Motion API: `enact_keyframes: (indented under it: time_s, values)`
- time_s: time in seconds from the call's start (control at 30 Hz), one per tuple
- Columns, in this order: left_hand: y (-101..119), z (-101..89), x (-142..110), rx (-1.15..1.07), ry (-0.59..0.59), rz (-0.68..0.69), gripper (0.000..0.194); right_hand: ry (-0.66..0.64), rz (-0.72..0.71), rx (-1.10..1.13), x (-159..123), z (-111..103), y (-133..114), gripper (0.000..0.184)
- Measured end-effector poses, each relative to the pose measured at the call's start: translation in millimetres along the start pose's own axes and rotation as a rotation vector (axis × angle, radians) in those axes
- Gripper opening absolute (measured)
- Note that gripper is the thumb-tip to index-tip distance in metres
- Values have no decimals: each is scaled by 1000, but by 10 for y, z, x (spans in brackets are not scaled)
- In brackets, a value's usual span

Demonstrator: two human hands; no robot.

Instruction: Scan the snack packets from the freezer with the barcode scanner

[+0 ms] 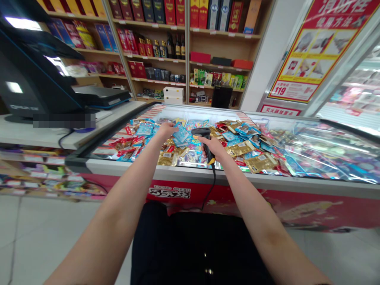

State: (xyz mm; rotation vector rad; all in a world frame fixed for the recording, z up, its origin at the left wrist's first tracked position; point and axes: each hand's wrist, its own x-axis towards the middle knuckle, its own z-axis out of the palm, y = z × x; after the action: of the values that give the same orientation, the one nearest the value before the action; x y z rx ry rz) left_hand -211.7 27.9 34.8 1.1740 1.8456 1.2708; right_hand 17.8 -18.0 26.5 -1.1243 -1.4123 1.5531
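Our right hand (214, 147): fingers clenched on scanner (199, 132). Left hand (167, 130): fingers closed on blue packet (181, 134), over heap (139, 147) in chest freezer (178, 169). Risk: scanner cord (212, 186) snagging rim, packet slipping.

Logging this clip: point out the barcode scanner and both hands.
barcode scanner (200, 132): head view, its black head.
left hand (166, 130): head view, back of hand.
right hand (213, 146): head view, back of hand.

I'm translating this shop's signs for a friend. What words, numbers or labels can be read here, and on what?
"使用方法" on the red-and-yellow poster
"119" on that poster's lower panel
"灭火器放置点" on the small red sign
Freezer's red front panel: lettering too blurred
Shelf price tags: too small
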Motion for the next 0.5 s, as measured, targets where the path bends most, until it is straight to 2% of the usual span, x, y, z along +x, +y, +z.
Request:
enact_keyframes:
  time_s: [0.1,0.2,0.5]
  values:
    - [-59,154,26,-25,7,52,14,30,-12,9,-14,-72,-10,29]
    - [-91,224,81,3,28,111,12,43,-31,-4,-28,-133,-6,26]
    - [-51,198,186,43,88,181,23,-14,-53,-105,-19,-202,90,29]
